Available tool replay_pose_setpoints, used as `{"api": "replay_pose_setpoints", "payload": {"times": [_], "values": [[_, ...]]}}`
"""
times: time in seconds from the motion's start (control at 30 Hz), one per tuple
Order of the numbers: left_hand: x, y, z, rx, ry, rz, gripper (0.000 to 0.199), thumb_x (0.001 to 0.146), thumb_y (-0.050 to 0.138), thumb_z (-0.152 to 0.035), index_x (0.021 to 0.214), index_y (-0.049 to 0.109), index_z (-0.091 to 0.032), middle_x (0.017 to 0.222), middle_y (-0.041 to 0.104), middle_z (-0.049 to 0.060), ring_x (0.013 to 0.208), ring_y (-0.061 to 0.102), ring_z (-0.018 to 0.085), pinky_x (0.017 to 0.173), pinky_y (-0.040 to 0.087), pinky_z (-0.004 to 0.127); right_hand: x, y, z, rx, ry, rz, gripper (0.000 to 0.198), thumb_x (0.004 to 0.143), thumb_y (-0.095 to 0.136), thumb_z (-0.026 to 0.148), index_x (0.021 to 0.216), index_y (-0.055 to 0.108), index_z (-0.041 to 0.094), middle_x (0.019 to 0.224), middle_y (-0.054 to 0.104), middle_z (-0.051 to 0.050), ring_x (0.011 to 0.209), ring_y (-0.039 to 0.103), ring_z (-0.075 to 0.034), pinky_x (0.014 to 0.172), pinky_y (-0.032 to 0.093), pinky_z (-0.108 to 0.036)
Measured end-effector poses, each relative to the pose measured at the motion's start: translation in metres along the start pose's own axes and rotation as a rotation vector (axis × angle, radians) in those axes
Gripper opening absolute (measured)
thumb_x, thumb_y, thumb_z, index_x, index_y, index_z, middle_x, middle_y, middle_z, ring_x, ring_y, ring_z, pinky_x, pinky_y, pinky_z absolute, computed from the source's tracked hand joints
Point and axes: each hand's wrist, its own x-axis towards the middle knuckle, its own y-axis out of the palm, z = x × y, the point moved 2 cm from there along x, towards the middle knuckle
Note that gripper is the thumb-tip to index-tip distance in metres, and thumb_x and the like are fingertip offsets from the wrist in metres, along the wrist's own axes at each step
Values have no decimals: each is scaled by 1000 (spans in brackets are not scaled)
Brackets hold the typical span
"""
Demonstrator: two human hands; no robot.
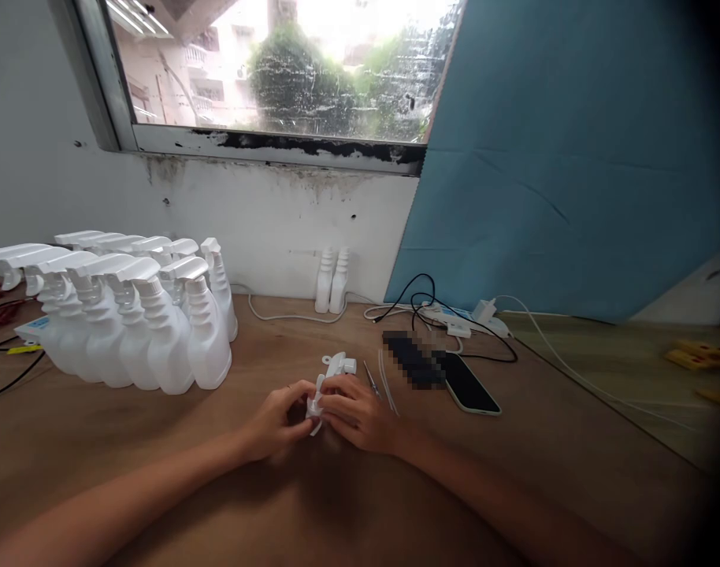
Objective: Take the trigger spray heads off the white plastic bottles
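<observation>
Both of my hands meet over the middle of the table, closed around a white spray trigger head (335, 364). My left hand (280, 417) pinches its near end between thumb and fingers. From the other side, the fingers of my right hand (360, 413) press on the same piece and cover part of it. A small white ring-shaped part (326, 360) shows beside the head's far end. Just right of it lie a slim pointed metal tool (371, 378) and thin white tubes (387, 383).
Several white spray bottles (168, 339) with trigger heads stand in rows at left. Two headless white bottles (324, 282) lean by the wall. To the right are a phone (471, 384), a blurred dark object (415, 360), a power strip (466, 316) and tangled cables (502, 359).
</observation>
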Motion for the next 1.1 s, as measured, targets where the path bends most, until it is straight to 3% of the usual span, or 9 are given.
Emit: {"api": "replay_pose_setpoints", "payload": {"times": [0.17, 0.33, 0.53, 0.77, 0.97, 1.03, 1.1], "values": [[0, 0, 0, 41, 27, 8, 27, 86, 55, -29, 110, 56, -19, 92, 64, 2, 77, 57, 13, 73, 45, 23, 0, 3, 1, 25, 14, -34, 17, 90, 52, 20, 106, 59, 19, 115, 57, -9, 105, 53, -17, 94, 45, -34], [0, 0, 0, 101, 131, 23, 22, 88, 54, -27, 107, 60, -20, 111, 63, 7, 101, 58, 18, 90, 45, 28, -1, 5, 0, -58, 9, -60, 17, 90, 54, 23, 106, 60, 20, 112, 58, -9, 102, 54, -19, 93, 44, -37], [0, -2, 4, 172, 185, 59, 20, 91, 53, -29, 106, 63, -22, 128, 57, 10, 111, 54, 19, 94, 45, 31, -1, 4, 5, 9, -51, -41, 17, 91, 50, 17, 102, 63, 19, 112, 58, -10, 102, 54, -17, 91, 47, -34], [2, -5, 6, 213, 223, 92, 21, 93, 45, -19, 107, 61, -23, 123, 60, 6, 102, 54, 15, 92, 43, 27, 0, 9, 0, 212, 32, -58, 19, 95, 47, 20, 100, 64, 16, 110, 54, -11, 102, 53, -16, 90, 48, -32], [0, -6, 9, 267, 211, 49, 12, 92, 51, -27, 93, 62, -22, 122, 60, 6, 100, 54, 16, 86, 44, 27, 5, 8, -1, 429, 118, -52, 21, 95, 49, 25, 95, 68, 18, 108, 52, -9, 97, 55, -13, 88, 49, -29], [0, -5, 10, 287, 198, 48, 13, 92, 53, -30, 97, 61, -22, 123, 59, 7, 99, 54, 16, 85, 45, 26, 11, -3, -7, 406, 255, 12, 21, 94, 50, 26, 97, 69, 18, 109, 56, -8, 95, 57, -13, 85, 49, -27], [-1, -5, 10, 305, 200, 54, 15, 92, 53, -32, 100, 60, -21, 119, 60, 8, 98, 55, 16, 83, 45, 26, 14, -19, -23, 264, 560, 104, 23, 95, 48, 25, 104, 66, 17, 105, 62, -7, 88, 61, -12, 77, 50, -23]]}}
